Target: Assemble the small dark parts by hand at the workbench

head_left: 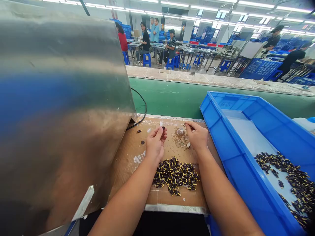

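Note:
My left hand (156,140) pinches a small dark round piece (163,127) between thumb and fingers, above the cardboard-covered work surface (128,157). To its right my right hand (196,135) is closed, with a tiny dark thing at its fingertips, too small to name. Between and just beyond the hands lie a clear lump (180,131) and scattered brown bits (180,143). Nearer to me sits a pile of small black and yellow parts (175,173). A dark disc (142,142) rests left of my left hand.
A large metal housing (61,108) rises at the left, with a black cable (145,106) beside it. On the right stands a blue bin (236,157) holding more black and yellow parts (292,183). A green belt (167,96) runs behind. Several people are farther back.

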`<action>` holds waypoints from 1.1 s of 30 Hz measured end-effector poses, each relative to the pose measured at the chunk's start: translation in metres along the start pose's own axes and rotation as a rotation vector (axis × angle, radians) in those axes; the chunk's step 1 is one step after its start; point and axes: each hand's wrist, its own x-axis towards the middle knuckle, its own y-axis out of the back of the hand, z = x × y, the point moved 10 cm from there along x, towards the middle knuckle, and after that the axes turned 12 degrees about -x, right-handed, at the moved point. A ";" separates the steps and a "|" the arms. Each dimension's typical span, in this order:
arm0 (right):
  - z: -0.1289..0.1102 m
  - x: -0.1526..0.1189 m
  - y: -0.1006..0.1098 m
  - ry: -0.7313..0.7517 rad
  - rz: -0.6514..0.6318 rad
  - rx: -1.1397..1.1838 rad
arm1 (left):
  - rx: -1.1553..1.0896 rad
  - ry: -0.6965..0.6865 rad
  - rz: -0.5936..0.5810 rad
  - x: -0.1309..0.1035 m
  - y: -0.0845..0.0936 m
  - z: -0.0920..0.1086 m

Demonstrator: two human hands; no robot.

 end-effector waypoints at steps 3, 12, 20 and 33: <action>-0.012 -0.003 0.021 -0.072 0.021 0.089 | -0.055 0.076 -0.004 0.000 -0.001 -0.007; -0.024 -0.049 -0.010 -0.388 -0.193 0.861 | -0.008 0.136 -0.127 -0.014 -0.015 -0.019; -0.019 -0.051 -0.015 -0.431 -0.183 0.858 | 0.447 -0.170 -0.205 -0.023 -0.024 0.006; -0.003 -0.043 -0.004 -0.349 -0.094 0.615 | 1.811 -1.068 -0.349 -0.161 -0.007 0.098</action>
